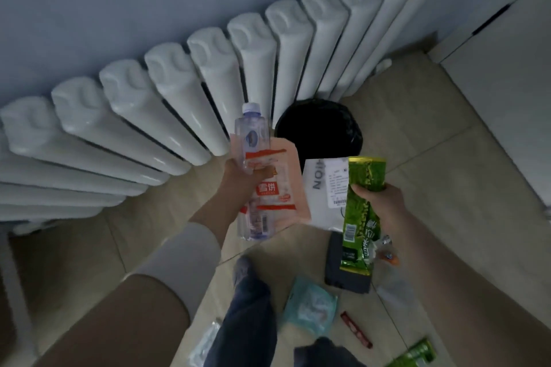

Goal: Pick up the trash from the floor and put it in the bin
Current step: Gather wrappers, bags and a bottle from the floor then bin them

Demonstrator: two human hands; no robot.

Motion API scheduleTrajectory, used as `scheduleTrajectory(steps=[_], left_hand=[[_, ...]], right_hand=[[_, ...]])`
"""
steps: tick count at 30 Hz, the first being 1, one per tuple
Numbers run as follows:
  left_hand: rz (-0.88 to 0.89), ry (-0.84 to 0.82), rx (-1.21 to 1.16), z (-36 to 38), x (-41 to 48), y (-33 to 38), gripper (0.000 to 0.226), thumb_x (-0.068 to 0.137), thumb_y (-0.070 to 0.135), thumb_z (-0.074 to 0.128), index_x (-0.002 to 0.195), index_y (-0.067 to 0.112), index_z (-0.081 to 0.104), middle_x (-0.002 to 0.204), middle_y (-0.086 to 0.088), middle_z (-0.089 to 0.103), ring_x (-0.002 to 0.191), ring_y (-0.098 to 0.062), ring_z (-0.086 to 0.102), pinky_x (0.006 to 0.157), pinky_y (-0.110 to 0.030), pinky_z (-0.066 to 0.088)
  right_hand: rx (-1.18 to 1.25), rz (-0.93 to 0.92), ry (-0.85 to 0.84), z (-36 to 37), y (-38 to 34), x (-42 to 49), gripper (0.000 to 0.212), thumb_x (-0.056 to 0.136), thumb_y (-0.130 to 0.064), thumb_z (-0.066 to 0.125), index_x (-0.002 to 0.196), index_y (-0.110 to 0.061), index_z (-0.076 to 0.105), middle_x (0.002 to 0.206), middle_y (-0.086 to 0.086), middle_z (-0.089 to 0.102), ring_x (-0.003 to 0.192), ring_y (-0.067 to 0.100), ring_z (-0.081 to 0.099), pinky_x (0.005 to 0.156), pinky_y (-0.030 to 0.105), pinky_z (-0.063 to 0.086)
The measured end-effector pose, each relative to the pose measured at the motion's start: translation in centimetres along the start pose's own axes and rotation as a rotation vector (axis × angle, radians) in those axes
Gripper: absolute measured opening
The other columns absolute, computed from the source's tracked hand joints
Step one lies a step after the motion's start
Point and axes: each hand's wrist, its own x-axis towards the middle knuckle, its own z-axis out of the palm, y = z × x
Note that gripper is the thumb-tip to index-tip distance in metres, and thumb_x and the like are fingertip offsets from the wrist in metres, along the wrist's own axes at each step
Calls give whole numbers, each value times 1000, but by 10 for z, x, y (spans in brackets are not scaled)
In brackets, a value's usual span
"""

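My left hand [238, 179] grips a clear plastic bottle [253, 140] together with a pink and orange snack bag [275, 188], held up just left of the bin. My right hand [378, 197] holds a long green wrapper [360, 217] and a white plastic bag with a label [326, 188]. The bin [320, 128], lined with a black bag, stands on the floor against the radiator, just beyond both hands. Still on the floor lie a dark packet [335, 262], a teal pouch [310, 304], a red bar wrapper [356, 329], a green wrapper [414, 354] and a clear wrapper [202, 345].
A white radiator [179, 92] runs along the wall at the left and back. A white cabinet [507, 92] stands to the right. My legs in dark trousers [247, 316] are on the beige tiled floor [432, 158] among the litter.
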Motion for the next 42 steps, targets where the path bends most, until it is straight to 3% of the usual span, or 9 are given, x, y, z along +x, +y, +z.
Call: scheduleTrajectory(steps=[4, 10, 15, 18, 23, 25, 31, 37, 42], left_hand=[[2, -48, 58, 19, 39, 59, 59, 77, 19, 74, 127, 0, 49, 118, -19, 65, 101, -35, 67, 87, -54, 54], [63, -124, 201, 73, 85, 95, 58, 78, 6, 73, 127, -8, 45, 123, -27, 59, 109, -37, 63, 93, -49, 53], [132, -155, 393, 114, 129, 102, 65, 74, 12, 77, 127, -8, 43, 121, -25, 58, 108, -35, 63, 90, -50, 54], [169, -142, 483, 132, 147, 104, 65, 72, 13, 77, 124, -5, 43, 119, -22, 60, 106, -34, 63, 89, -50, 54], [288, -157, 671, 150, 164, 107, 48, 68, 22, 77, 107, 6, 52, 105, -10, 66, 93, -27, 67, 78, -40, 57], [301, -173, 732, 153, 173, 105, 54, 67, 29, 77, 111, 9, 53, 107, -8, 65, 95, -25, 66, 81, -42, 57], [312, -300, 915, 168, 221, 80, 75, 56, 56, 67, 118, 14, 55, 110, -6, 65, 98, -24, 64, 85, -40, 55], [288, -396, 1301, 173, 289, 19, 85, 70, 46, 69, 140, 17, 29, 134, -10, 45, 116, -33, 53, 90, -42, 49], [177, -366, 1251, 164, 314, 2, 105, 67, 44, 77, 147, 16, 15, 147, -16, 37, 133, -36, 39, 108, -46, 36]], right_hand=[[-25, 55, 2, -4, -8, 16, 40, 73, -17, 78, 105, 3, 64, 107, 24, 68, 96, 35, 65, 87, 44, 53], [-64, 152, -18, -18, -1, 34, 36, 73, -18, 78, 102, 1, 67, 97, 19, 68, 84, 29, 64, 80, 38, 53], [62, 257, -87, -22, 4, 66, 27, 74, -15, 77, 96, -4, 66, 95, 18, 69, 81, 29, 65, 79, 40, 54], [123, 298, -78, -25, 0, 82, 32, 73, -15, 78, 99, -1, 65, 97, 18, 69, 89, 33, 67, 88, 47, 53], [257, 368, -112, -22, -13, 95, 25, 75, -12, 76, 94, -1, 66, 103, 22, 69, 86, 32, 67, 83, 44, 55], [296, 385, -114, -16, -19, 104, 29, 75, -13, 76, 98, 2, 65, 104, 22, 69, 80, 29, 66, 78, 39, 54], [286, 462, -63, 25, -19, 153, 42, 74, -17, 78, 106, 6, 63, 109, 23, 68, 97, 36, 66, 91, 49, 52], [215, 510, -54, 79, -1, 219, 63, 72, -28, 79, 119, 7, 54, 116, 23, 63, 104, 35, 63, 92, 47, 52], [278, 536, -147, 104, 3, 239, 45, 78, -45, 69, 95, -7, 50, 97, 11, 60, 86, 28, 61, 74, 38, 56]])
